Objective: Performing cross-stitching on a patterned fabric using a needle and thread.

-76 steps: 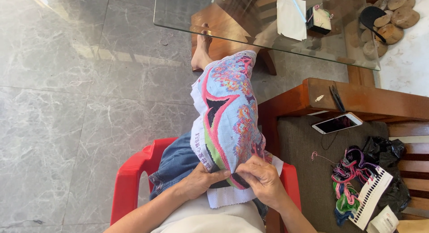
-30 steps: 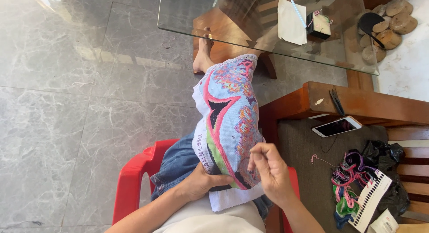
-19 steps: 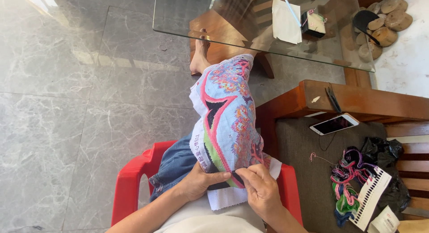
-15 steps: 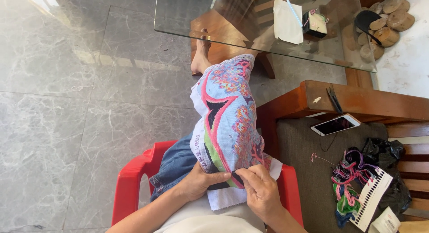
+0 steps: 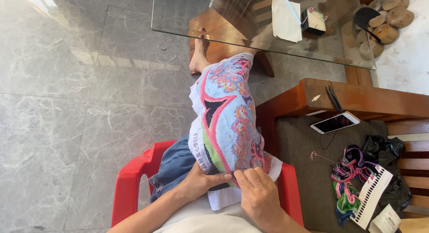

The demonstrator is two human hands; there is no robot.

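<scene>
A colourful cross-stitch cloth (image 5: 228, 121), pale blue with pink, green and black patterns, lies draped over my lap and leg. My left hand (image 5: 203, 181) grips its near edge from the left. My right hand (image 5: 257, 190) rests on the cloth's lower edge beside the left hand, fingertips pinched on the fabric; any needle there is too small to see. I sit on a red plastic chair (image 5: 134, 179), and my bare foot (image 5: 200, 54) reaches under the glass table.
A glass table (image 5: 187, 18) carries a paper sheet (image 5: 286, 18) and a small box. On the wooden bench (image 5: 357, 97) at right lie scissors, a phone (image 5: 335, 122), a bundle of coloured threads (image 5: 351, 186), a thread card and a black bag.
My right hand was lifted off to the right of the cloth a second ago; it has come back down onto the cloth's lower edge. The left hand keeps its hold.
</scene>
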